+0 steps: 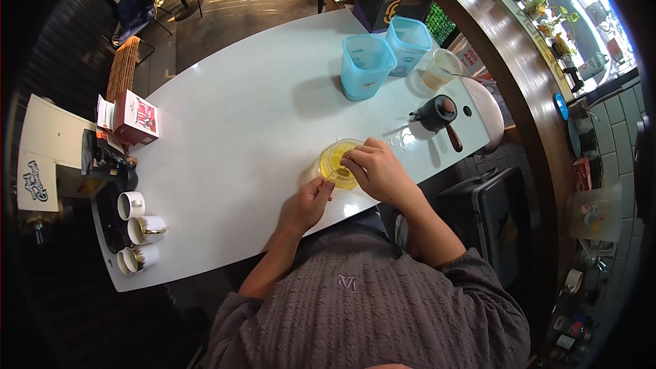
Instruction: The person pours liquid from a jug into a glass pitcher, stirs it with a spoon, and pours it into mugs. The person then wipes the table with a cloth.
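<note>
A clear round container with yellow liquid (331, 158) stands near the table's front edge, between my hands. My left hand (312, 203) is at its near left side, thumb and fingers pinched together close to the rim. Over the container's right side reaches my right hand (374, 167), its fingers bent and closed above the opening. Whatever either pinch holds is too small or too hidden to name. My right hand covers part of the rim.
Two blue plastic containers (366, 68) stand at the back right, near a clear pitcher (443, 70). A dark pot with a wooden handle (437, 113) sits to the right. White mugs (146, 230) and a red-and-white box (139, 117) are at the left.
</note>
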A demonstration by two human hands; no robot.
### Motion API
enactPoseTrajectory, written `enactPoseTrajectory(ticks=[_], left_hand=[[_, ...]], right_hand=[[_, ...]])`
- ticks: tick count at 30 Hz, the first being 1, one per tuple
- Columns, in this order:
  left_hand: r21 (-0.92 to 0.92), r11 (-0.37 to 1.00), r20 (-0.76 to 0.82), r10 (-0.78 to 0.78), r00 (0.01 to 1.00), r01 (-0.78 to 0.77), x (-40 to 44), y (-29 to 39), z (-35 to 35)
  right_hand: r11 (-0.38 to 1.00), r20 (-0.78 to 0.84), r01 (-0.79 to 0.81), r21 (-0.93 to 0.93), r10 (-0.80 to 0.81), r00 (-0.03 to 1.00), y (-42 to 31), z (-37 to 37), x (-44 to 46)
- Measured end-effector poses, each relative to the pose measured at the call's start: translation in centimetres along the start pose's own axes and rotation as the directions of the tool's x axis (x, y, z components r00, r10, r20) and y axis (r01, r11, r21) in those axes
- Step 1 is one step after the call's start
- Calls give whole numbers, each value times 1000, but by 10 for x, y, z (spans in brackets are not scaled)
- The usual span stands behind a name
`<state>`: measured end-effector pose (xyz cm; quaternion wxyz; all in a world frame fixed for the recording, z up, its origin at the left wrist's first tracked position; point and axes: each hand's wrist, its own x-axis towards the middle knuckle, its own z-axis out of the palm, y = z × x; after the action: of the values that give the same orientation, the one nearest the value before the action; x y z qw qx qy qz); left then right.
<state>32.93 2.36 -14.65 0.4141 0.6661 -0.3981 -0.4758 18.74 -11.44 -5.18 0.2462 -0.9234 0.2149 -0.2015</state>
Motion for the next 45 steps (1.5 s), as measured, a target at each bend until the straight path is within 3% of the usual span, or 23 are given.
enactPoseTrajectory(ticks=[2, 4, 7, 11, 14, 17, 19, 23, 25, 26, 28, 30, 32, 34, 38, 40, 44, 45], left_hand=[[-23, 999, 3, -24, 1000, 24, 0, 1, 0], [-81, 996, -1, 42, 999, -42, 4, -8, 3], [-132, 986, -8, 104, 995, -104, 4, -14, 5], [-108, 993, 11, 54, 999, -52, 4, -12, 3], [-48, 998, -10, 45, 999, -45, 3, -12, 3], [-149, 986, -5, 80, 997, -80, 6, -18, 6], [-195, 976, -3, 94, 996, -93, 4, -13, 6], [-305, 940, -14, 154, 988, -151, 7, -16, 9], [-274, 952, -9, 139, 990, -136, 7, -18, 8], [-243, 962, -1, 127, 992, -123, 7, -17, 7], [-202, 975, -5, 95, 995, -94, 4, -10, 6], [-160, 985, -8, 61, 998, -61, 2, -6, 6], [-229, 968, -17, 97, 995, -98, 2, -6, 7], [-216, 972, -8, 96, 995, -96, 1, -5, 5], [-213, 972, -3, 103, 995, -101, 4, -6, 6], [-186, 979, 4, 81, 997, -79, -1, 5, 3], [-176, 982, 15, 66, 998, -62, 1, 0, 3], [-176, 983, 17, 65, 998, -61, 1, -2, 3]], right_hand=[[999, 28, -7, -37, 8, 1000, 0, -4, 1], [963, -11, -46, -264, 45, 999, 1, -6, 2], [957, -74, -49, -284, 29, 997, 4, -4, 2], [994, -112, 4, -114, -16, 994, 2, 5, -1], [1000, -50, 30, 2, -30, 998, -1, 5, -2], [995, 11, 0, -96, 1, 1000, -4, -1, 1], [950, -50, -46, -308, 32, 998, -2, -2, 2], [968, -95, -27, -248, 3, 996, 1, 1, 3], [998, -125, 31, -58, -38, 991, 1, 4, 2], [998, -124, 32, -56, -38, 992, 1, 5, 2], [999, -15, 46, 12, -45, 999, 2, 4, 0], [999, 14, 3, -46, -3, 1000, -1, -1, -1], [994, 40, -35, -104, 40, 998, -2, -2, -2], [973, -106, -54, -226, 30, 994, -1, -1, -2], [987, -104, -36, -154, 21, 994, -2, 3, -1], [1000, -57, 9, -4, -9, 998, -5, 5, -2], [999, 20, 17, 30, -18, 1000, -6, -1, -5], [998, 18, -18, -66, 19, 1000, -6, -4, -5]])
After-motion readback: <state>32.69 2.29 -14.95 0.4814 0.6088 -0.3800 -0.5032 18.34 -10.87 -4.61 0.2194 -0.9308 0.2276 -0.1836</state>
